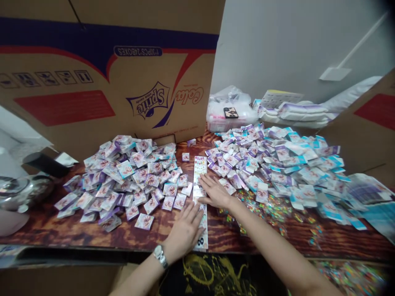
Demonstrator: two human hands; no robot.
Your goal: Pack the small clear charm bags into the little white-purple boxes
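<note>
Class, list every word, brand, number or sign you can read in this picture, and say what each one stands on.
"Sprite": on the carton, upside down
"Cola": same carton, upside down
"30PCS 24BOXES": carton's dark band, upside down, partly unclear
Figures at the lower end of the strip: too blurred to read
Print on the packets: too small to read

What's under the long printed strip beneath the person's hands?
The long printed strip lies on the dark-grained wooden tabletop, which shows along its edges. The left hand and right hand rest on it. Directly beneath the strip, nothing can be seen: it is covered.
</note>
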